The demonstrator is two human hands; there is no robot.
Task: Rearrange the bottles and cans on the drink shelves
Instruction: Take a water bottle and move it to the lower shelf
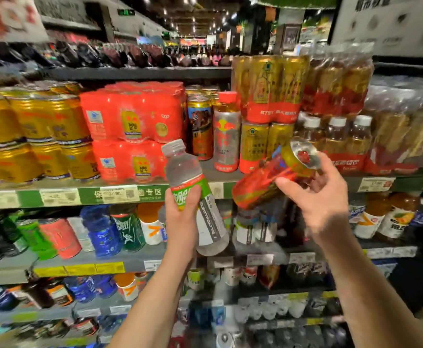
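My left hand (182, 217) grips a clear electrolyte bottle (193, 194) with a green, red and grey label and a grey cap, tilted slightly left in front of the shelf edge. My right hand (316, 194) holds a red and gold can (273, 179) tipped on its side, its silver top (304, 153) facing up and right. The can hovers just in front of the upper drink shelf (230, 175), below a row of gold cans (254, 144). A red-capped bottle (226, 136) stands upright on that shelf between my two hands.
Red multipacks (132, 131) and gold cans (34, 136) fill the upper shelf's left part; wrapped bottle packs (338, 139) sit at right. Lower shelves carry green, red and blue bottles (100, 232) and orange-capped bottles (391, 214). Price tags line the shelf edges.
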